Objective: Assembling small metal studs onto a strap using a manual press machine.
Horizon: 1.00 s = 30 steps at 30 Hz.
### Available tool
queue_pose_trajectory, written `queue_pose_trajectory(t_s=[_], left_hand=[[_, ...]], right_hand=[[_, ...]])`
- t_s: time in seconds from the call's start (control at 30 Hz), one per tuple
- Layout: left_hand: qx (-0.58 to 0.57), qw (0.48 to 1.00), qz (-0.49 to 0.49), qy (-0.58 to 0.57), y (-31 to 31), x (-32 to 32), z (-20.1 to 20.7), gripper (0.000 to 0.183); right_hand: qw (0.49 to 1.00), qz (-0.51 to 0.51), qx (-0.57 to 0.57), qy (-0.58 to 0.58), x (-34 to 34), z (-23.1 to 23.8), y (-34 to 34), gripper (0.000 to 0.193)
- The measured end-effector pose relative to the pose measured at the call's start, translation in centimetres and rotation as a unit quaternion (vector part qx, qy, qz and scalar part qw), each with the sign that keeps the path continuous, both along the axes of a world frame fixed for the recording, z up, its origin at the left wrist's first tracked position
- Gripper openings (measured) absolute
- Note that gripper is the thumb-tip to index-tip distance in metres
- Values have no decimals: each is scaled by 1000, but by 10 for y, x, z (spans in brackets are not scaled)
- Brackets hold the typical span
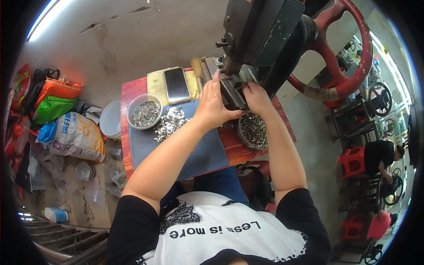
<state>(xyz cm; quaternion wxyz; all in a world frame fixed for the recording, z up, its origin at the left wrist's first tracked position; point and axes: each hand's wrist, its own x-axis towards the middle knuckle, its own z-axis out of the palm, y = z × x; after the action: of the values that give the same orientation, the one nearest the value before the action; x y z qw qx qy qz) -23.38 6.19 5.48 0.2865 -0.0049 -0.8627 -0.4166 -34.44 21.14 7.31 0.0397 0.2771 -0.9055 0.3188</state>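
My left hand (213,105) lies along the left side of a dark metal die block (232,93) under a hand press (260,33). Its fingers are stretched out and the thumb points right, below the block's near end. At the block's right side, my right hand (257,99) is closed with bent fingers; whatever they pinch is too small or hidden. Small flat metal pieces (170,125) lie in a heap on a blue mat (203,152). A clear round tub (130,115) of metal bits stands left of them, and another tub (240,134) of bits sits below my right hand.
A phone (176,85) rests on a yellow cloth (155,85), near a small brush (197,70). The press's big red handwheel (324,53) rises at right. Sacks (79,139) and a white bucket (110,119) stand at left. Other people sit at machines far right.
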Motion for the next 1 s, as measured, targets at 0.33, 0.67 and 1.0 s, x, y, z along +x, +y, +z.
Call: queue_pose_trajectory(t_s=[0.33, 0.67, 1.0], left_hand=[[11, 999, 23, -22, 0, 6, 2, 140], [11, 999, 33, -30, -28, -24, -5, 147], [4, 995, -16, -98, -48, -64, 6, 152]], right_hand=[[672, -374, -263, 583, 6, 72, 99, 59], [860, -289, -124, 402, -39, 136, 168, 58], [891, -175, -346, 235, -49, 207, 177, 25]])
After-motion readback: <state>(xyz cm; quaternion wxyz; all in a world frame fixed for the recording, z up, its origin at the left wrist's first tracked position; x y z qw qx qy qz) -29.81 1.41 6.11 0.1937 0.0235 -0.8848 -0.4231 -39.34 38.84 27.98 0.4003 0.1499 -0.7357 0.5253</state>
